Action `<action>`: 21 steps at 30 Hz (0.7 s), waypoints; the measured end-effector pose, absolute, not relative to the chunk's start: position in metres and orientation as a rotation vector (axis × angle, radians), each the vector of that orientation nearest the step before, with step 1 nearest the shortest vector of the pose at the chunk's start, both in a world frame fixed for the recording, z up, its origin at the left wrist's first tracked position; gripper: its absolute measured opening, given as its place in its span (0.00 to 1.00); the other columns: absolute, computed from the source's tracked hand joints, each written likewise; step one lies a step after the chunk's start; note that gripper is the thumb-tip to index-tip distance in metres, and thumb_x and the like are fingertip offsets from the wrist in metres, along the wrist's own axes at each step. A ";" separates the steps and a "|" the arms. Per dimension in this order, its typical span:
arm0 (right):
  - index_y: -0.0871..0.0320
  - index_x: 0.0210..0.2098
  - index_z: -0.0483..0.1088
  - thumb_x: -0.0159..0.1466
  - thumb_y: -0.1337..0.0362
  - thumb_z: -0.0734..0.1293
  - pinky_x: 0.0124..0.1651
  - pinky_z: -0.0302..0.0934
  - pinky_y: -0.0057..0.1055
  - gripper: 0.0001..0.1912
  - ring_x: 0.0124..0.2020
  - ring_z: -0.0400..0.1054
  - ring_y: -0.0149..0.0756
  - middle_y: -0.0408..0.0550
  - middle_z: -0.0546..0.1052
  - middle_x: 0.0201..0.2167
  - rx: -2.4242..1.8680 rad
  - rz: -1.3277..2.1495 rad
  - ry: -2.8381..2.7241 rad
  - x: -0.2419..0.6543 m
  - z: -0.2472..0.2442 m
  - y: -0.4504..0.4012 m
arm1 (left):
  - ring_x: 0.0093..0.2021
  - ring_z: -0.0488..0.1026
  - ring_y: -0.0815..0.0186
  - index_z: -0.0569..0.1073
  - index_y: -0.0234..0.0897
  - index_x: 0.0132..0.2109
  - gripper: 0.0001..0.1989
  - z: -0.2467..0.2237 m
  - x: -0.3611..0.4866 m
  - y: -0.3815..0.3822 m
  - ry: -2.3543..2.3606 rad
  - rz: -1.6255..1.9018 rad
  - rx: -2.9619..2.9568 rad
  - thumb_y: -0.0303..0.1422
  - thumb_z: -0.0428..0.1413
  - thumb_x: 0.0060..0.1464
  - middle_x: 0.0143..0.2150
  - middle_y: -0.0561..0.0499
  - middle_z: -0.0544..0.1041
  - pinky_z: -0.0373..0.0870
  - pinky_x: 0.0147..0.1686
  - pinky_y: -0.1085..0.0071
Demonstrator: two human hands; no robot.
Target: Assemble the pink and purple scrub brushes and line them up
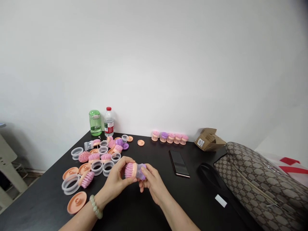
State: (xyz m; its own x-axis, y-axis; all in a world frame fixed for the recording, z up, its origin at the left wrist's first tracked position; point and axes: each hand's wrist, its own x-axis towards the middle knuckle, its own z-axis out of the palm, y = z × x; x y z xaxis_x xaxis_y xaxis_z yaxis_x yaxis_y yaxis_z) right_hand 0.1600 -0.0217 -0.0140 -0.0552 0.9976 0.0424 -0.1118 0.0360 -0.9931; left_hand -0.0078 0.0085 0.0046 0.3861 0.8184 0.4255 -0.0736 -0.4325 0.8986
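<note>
Both hands grip one small scalp brush (139, 172) with pink bristles, a peach collar, a clear middle and a purple end. My left hand (117, 175), a beaded bracelet on its wrist, is closed around the bristle end. The fingers of my right hand (154, 183) pinch the purple end. The brush lies nearly level above the black table (134, 208). To the left are loose parts: clear rings (97, 167), peach discs (77, 202), a purple disc (125, 146) and pink bristle heads (87, 179).
Several assembled brushes (170, 138) stand in a row by the wall. A phone (179, 163), an opened cardboard box (209, 140), a white slip (220, 201) and a patterned bag (262, 179) lie to the right. A green bottle (95, 123) and a water bottle (109, 123) stand at back left.
</note>
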 end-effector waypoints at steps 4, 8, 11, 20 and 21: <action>0.60 0.42 0.72 0.65 0.44 0.63 0.28 0.71 0.34 0.23 0.28 0.73 0.37 0.49 0.77 0.31 -1.139 1.122 -1.303 0.166 -0.016 -0.018 | 0.47 0.72 0.55 0.73 0.41 0.45 0.17 0.005 -0.007 0.007 0.788 1.189 1.955 0.29 0.66 0.47 0.45 0.48 0.75 0.69 0.49 0.61; 0.53 0.47 0.76 0.58 0.58 0.72 0.52 0.67 0.44 0.18 0.52 0.68 0.48 0.52 0.76 0.51 -1.161 0.818 -1.470 0.175 -0.012 -0.017 | 0.53 0.72 0.52 0.69 0.41 0.52 0.27 0.000 -0.006 0.010 0.991 1.223 1.916 0.24 0.64 0.43 0.51 0.46 0.75 0.65 0.56 0.53; 0.51 0.47 0.77 0.55 0.67 0.73 0.59 0.61 0.47 0.19 0.54 0.66 0.48 0.49 0.77 0.50 -1.130 0.688 -1.613 0.174 -0.011 -0.019 | 0.54 0.72 0.50 0.68 0.41 0.52 0.27 -0.006 -0.006 0.011 1.044 1.227 1.861 0.26 0.65 0.43 0.51 0.45 0.75 0.66 0.57 0.50; 0.56 0.44 0.74 0.55 0.70 0.72 0.47 0.68 0.39 0.17 0.44 0.70 0.46 0.50 0.73 0.40 -1.571 0.121 -1.698 0.188 -0.041 0.018 | 0.57 0.68 0.52 0.62 0.44 0.60 0.37 -0.013 0.001 0.002 0.962 1.156 1.945 0.21 0.63 0.43 0.58 0.45 0.68 0.71 0.53 0.53; 0.57 0.43 0.74 0.56 0.68 0.71 0.46 0.68 0.39 0.14 0.42 0.71 0.46 0.50 0.73 0.39 -1.627 0.109 -1.664 0.196 -0.044 0.028 | 0.57 0.68 0.52 0.61 0.45 0.60 0.37 -0.012 0.001 0.002 0.970 1.153 1.943 0.21 0.62 0.44 0.59 0.44 0.67 0.72 0.52 0.54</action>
